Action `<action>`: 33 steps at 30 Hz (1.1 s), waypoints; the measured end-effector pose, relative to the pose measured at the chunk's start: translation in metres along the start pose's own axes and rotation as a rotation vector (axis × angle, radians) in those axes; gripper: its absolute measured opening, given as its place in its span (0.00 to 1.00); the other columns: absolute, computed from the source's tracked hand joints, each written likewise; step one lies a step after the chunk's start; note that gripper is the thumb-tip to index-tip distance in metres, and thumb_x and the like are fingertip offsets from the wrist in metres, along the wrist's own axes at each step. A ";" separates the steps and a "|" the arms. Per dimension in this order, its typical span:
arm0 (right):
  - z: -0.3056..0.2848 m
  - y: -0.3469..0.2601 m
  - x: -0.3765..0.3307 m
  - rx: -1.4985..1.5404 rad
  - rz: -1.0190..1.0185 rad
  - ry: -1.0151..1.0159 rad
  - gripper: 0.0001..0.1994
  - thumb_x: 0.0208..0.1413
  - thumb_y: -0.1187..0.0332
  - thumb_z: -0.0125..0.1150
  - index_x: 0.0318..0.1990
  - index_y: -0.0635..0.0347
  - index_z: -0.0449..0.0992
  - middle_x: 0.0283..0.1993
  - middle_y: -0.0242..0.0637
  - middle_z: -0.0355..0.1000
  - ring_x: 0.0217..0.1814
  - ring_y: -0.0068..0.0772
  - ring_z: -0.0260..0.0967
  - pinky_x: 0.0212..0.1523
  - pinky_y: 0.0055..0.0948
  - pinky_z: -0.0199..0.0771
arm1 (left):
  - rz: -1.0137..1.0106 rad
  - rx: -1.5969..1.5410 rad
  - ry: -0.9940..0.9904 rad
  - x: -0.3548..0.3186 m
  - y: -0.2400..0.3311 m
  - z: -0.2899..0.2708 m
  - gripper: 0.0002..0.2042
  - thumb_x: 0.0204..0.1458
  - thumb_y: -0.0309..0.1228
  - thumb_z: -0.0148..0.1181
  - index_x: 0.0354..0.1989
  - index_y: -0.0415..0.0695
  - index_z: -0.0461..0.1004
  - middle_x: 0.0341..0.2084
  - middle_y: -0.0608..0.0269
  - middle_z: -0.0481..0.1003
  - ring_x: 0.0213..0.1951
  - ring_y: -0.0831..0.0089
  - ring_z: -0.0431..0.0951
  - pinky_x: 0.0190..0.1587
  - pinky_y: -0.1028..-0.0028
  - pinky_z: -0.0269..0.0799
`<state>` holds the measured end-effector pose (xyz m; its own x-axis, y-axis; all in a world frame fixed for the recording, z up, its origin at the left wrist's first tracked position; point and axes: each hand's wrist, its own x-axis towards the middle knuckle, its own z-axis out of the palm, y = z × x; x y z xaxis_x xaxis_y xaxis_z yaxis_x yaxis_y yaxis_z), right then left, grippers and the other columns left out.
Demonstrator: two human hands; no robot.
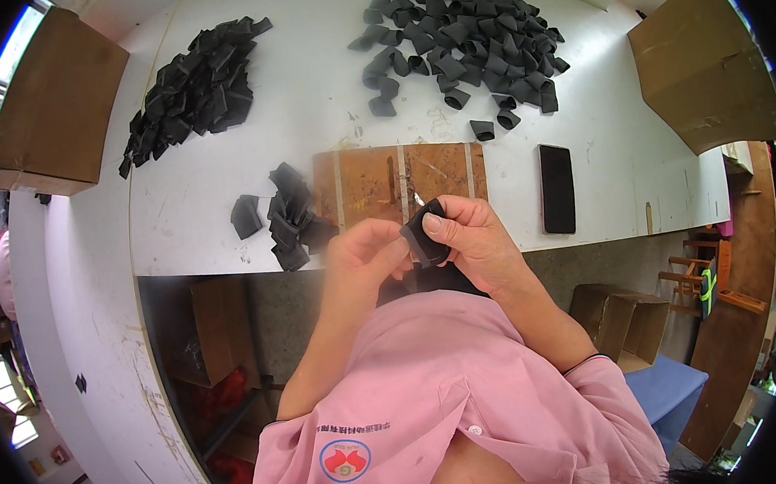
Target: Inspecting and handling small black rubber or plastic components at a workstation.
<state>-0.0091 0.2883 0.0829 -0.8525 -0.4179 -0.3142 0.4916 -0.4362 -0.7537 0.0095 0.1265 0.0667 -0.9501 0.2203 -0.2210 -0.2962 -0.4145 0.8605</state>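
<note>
Close to the table's front edge, my left hand (pixel 366 251) and my right hand (pixel 475 240) pinch a small black fabric-like piece (pixel 423 235) between them. A lighter grey strip runs along its left side. My right thumb presses on its upper part, while my left fingertips grip its left edge. Just beyond the hands lies a stained brown board (pixel 366 182) with pale strips across it. A small heap of flat black pieces (pixel 290 215) sits left of the board, partly behind my left hand. One flat piece (pixel 246 216) lies apart from it.
Flat black pieces form a larger pile (pixel 193 94) at the far left. Black pieces curled into short tubes fill a pile (pixel 473 38) at the far right. A phone (pixel 557 189) lies right of the board. Cardboard boxes (pixel 58 94) (pixel 704 67) flank the white table (pixel 322 76).
</note>
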 end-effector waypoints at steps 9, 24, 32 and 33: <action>-0.014 0.007 0.003 0.050 0.049 -0.025 0.06 0.51 0.70 0.54 0.32 0.64 0.71 0.28 0.32 0.70 0.28 0.18 0.67 0.29 0.18 0.69 | 0.005 0.070 0.033 -0.003 0.001 0.006 0.06 0.45 0.24 0.57 0.31 0.35 0.70 0.22 0.61 0.72 0.22 0.79 0.71 0.24 0.83 0.66; -0.009 0.011 0.017 0.137 0.164 -0.020 0.08 0.51 0.67 0.53 0.32 0.63 0.72 0.24 0.29 0.69 0.21 0.13 0.62 0.19 0.12 0.59 | -0.075 -0.234 0.009 0.003 -0.008 -0.007 0.04 0.45 0.23 0.57 0.29 0.37 0.71 0.21 0.59 0.72 0.22 0.76 0.71 0.25 0.80 0.67; -0.010 0.008 0.020 0.001 0.098 -0.025 0.07 0.51 0.68 0.54 0.31 0.63 0.71 0.26 0.29 0.69 0.24 0.14 0.64 0.23 0.13 0.65 | -0.079 -0.299 -0.006 0.005 -0.008 -0.011 0.07 0.46 0.24 0.55 0.33 0.37 0.69 0.25 0.60 0.72 0.25 0.76 0.71 0.28 0.79 0.66; -0.009 0.007 0.020 -0.055 0.063 -0.030 0.07 0.51 0.68 0.54 0.31 0.63 0.71 0.25 0.29 0.69 0.24 0.13 0.64 0.22 0.13 0.64 | -0.072 -0.294 -0.008 0.005 -0.007 -0.011 0.07 0.46 0.24 0.55 0.34 0.37 0.68 0.25 0.61 0.72 0.25 0.75 0.71 0.28 0.79 0.66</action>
<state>-0.0244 0.2845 0.0662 -0.8138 -0.4674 -0.3454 0.5332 -0.3638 -0.7638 0.0059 0.1213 0.0546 -0.9253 0.2648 -0.2715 -0.3792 -0.6353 0.6727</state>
